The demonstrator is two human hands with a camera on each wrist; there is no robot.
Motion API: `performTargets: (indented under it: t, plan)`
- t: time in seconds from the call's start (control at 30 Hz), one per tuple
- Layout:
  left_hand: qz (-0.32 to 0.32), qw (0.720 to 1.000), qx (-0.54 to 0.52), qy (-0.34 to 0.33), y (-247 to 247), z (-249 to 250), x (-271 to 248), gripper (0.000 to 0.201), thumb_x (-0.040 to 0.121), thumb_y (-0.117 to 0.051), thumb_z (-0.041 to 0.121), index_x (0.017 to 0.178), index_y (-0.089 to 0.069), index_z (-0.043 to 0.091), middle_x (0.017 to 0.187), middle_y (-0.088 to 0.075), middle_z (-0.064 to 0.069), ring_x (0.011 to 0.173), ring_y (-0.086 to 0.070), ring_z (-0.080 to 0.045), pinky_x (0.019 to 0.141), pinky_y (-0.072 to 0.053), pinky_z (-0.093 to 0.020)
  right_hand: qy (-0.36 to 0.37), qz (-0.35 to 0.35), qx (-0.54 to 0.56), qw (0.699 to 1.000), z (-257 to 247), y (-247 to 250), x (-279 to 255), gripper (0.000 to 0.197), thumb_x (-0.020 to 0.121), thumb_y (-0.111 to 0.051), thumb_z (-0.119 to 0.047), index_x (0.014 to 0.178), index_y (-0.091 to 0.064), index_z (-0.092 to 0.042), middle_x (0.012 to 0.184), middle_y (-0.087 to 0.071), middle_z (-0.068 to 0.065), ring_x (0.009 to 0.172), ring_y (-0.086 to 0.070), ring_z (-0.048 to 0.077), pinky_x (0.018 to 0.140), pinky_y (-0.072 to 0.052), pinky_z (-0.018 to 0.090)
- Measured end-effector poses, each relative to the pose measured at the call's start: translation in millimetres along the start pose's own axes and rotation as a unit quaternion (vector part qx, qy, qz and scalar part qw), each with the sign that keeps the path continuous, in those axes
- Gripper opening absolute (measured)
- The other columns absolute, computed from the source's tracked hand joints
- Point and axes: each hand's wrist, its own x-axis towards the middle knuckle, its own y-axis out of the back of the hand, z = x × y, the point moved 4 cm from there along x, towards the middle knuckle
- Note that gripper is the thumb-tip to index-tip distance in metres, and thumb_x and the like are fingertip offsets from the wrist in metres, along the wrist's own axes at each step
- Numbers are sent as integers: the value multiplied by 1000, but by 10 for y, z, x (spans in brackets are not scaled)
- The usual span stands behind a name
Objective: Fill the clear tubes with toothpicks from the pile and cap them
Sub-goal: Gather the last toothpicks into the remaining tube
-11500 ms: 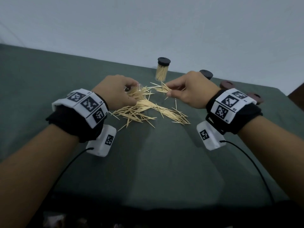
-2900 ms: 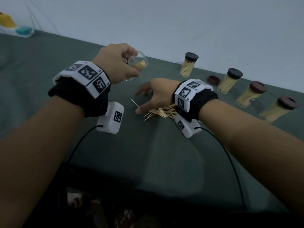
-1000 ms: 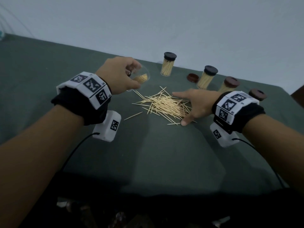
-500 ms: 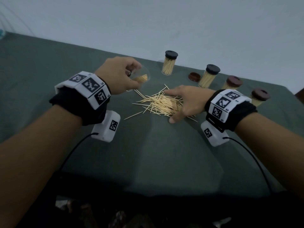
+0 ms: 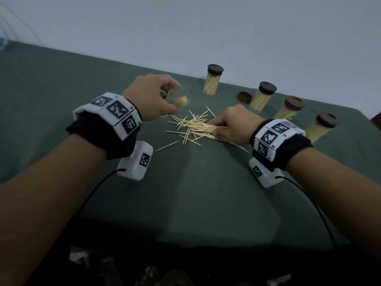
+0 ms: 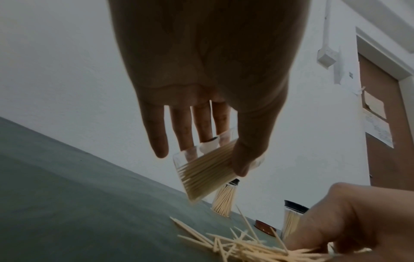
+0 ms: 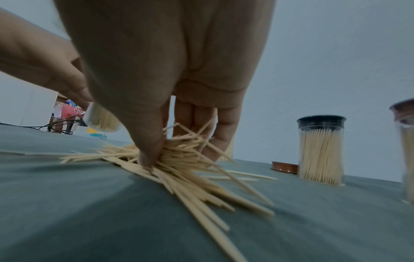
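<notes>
Four capped tubes (image 5: 212,81) stand far right; your left hand (image 5: 152,96) grips a part-filled open tube (image 5: 179,101), your right hand (image 5: 233,124) pinches more from the pile (image 5: 193,129); spare cap (image 5: 244,97) waits.

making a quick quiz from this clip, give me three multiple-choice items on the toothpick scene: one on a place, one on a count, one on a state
1. Where does the loose brown cap lie?
A. on the cloth between two capped tubes
B. on the held tube
C. in the right hand

2. How many capped tubes stand on the table?
A. two
B. four
C. six

3. How is the open tube in the left hand?
A. empty
B. capped
C. partly filled, tilted

Answers: 1 A, it sits on the cloth. 2 B, two black caps, two brown. 3 C, toothpicks inside, no cap.
</notes>
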Motion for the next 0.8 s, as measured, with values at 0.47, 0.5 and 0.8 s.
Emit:
performTargets:
  t: [0.47, 0.5, 0.8]
  plan:
    - [-4, 1000, 13, 0, -28, -25, 26, 54, 75, -81, 31, 125, -61, 28, 116, -65, 8, 103, -62, -11, 87, -43, -22, -34, 69, 82, 994, 217, 105, -14, 26, 93, -62, -24, 118, -69, -26, 111, -72, -3, 104, -62, 14, 83, -40, 19]
    - [-4, 1000, 16, -2, -29, -22, 24, 53, 76, -81, 31, 124, -61, 28, 116, -65, 8, 103, -61, -11, 87, -43, -22, -34, 72, 84, 993, 221, 122, -17, 26, 94, -62, -25, 119, -69, -25, 112, -71, -3, 104, -62, 13, 83, -39, 19]
    - [-11, 996, 84, -18, -41, -37, 32, 52, 81, -76, 34, 130, -59, 28, 122, -64, 1, 107, -58, -15, 89, -39, -23, -26, 98, 122, 987, 163, 320, -34, 24, 92, -64, -31, 115, -70, -31, 93, -68, -14, 91, -59, 5, 83, -42, 20]
